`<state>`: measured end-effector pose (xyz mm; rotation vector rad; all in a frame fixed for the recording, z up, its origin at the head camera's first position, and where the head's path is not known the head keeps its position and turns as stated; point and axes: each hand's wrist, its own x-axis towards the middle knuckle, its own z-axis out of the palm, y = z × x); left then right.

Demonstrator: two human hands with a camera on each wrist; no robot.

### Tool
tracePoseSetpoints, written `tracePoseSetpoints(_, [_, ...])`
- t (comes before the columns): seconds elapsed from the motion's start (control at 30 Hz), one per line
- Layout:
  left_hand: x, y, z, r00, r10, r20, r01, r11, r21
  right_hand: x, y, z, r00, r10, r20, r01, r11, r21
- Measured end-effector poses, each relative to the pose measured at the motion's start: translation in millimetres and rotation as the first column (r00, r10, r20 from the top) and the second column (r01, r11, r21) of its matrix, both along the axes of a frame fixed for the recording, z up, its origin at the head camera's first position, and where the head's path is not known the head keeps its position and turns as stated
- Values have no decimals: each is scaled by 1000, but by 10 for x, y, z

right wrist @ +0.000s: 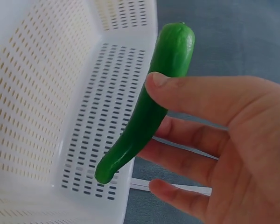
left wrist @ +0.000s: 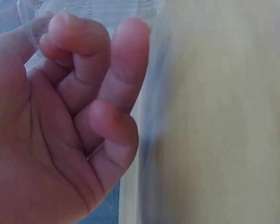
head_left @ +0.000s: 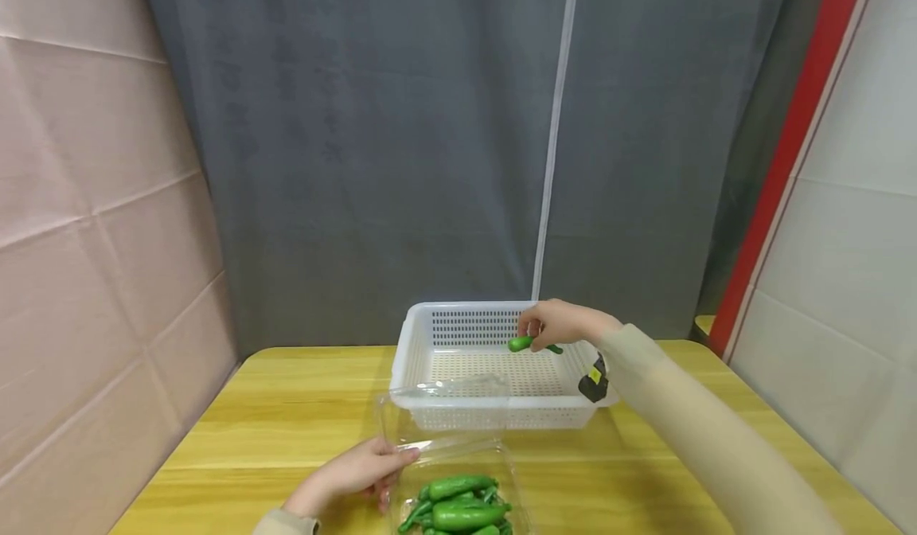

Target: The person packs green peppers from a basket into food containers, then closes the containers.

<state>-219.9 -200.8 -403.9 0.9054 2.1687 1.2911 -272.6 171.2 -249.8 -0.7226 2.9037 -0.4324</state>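
Note:
Over the white perforated basket [head_left: 552, 402], my right hand [head_left: 563, 322] holds a green chili pepper [right wrist: 147, 112] between thumb and fingers. The pepper hangs tilted above the basket's inside in the right wrist view. At the front, my left hand [head_left: 361, 470] pinches the left edge of a clear plastic box [head_left: 517, 483], thumb on top. Several green chili peppers [head_left: 466, 515] lie piled in that box. Its raised clear lid [head_left: 444, 392] overlaps the basket's front rim in the head view. In the left wrist view, the other fingers [left wrist: 128, 56] are loosely bent.
The wooden table [head_left: 301, 408] carries both containers, the basket behind the box. A dark grey curtain [head_left: 372, 161] hangs behind the table. Pale panels [head_left: 100, 280] stand on both sides, with a red strip [head_left: 795, 145] at the right. A dark band [head_left: 593, 380] sits at my right wrist.

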Motion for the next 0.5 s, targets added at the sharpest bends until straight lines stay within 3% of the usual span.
tracePoseSetpoints(0.3, [0,8,4,1000,0,4,0,1000,4,183,200,-31,996,48,-79,-64,976,-208])
tracePoseSetpoints(0.5, [-5,-13,-9,1000,5,-1,-5,1000,6,356,261,-82,991,28,-133,-63,961,-268])
